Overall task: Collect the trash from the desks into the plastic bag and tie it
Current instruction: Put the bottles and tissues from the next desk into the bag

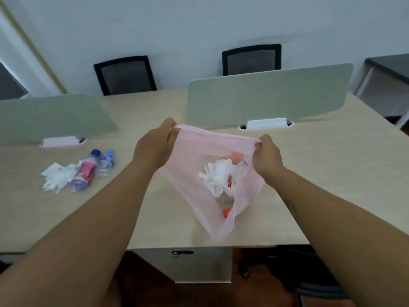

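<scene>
A thin pink plastic bag (190, 173) hangs above the desk (309, 173), its mouth stretched wide. My left hand (155, 147) pinches the rim at its left corner, and my right hand (266, 155) pinches the right corner. Through the bag I see crumpled white tissue (218, 176) and red bottle caps (226, 212). On the desk to the left lie crumpled white tissue or gloves (56, 177), a plastic bottle with a pink label (85, 173) and two small clear bottles with blue caps (105, 162).
Two grey-green divider screens (270, 96) stand along the desk's middle, with white cable boxes at their bases. Two black mesh chairs (125, 75) sit behind the desk by the wall. A drawer unit (199, 267) stands under the near edge.
</scene>
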`<action>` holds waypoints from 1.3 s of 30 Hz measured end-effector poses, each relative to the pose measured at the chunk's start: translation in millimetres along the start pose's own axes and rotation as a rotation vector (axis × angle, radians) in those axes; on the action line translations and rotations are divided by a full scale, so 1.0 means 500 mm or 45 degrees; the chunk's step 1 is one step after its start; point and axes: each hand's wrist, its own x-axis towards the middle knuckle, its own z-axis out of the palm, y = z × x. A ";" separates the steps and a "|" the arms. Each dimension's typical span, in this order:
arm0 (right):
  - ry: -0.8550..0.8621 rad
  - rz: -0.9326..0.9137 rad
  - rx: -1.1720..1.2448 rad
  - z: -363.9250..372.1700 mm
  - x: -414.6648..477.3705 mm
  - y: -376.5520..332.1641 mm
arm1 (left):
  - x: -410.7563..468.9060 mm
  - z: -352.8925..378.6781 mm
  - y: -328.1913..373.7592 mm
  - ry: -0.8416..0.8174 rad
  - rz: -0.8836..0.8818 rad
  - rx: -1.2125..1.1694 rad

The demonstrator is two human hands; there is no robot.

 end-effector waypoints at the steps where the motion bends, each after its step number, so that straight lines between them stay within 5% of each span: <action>1: 0.001 -0.010 0.060 0.029 -0.004 -0.027 | -0.010 -0.013 -0.039 0.007 -0.050 0.025; 8: -0.106 -0.131 0.293 0.263 -0.047 -0.188 | -0.068 -0.088 -0.299 0.070 -0.347 -0.003; 13: 0.023 -0.107 0.287 0.425 -0.044 -0.266 | -0.069 -0.101 -0.484 0.027 -0.488 -0.090; 26: 0.510 -0.087 0.139 0.545 0.044 -0.379 | 0.129 -0.047 -0.696 0.036 -0.270 0.065; 33: 0.258 -0.251 0.079 0.624 0.014 -0.383 | 0.155 -0.031 -0.775 -0.041 -0.378 -0.296; 39: 0.067 -0.306 0.043 0.721 0.003 -0.380 | 0.017 0.004 -0.917 -0.010 -0.883 -0.130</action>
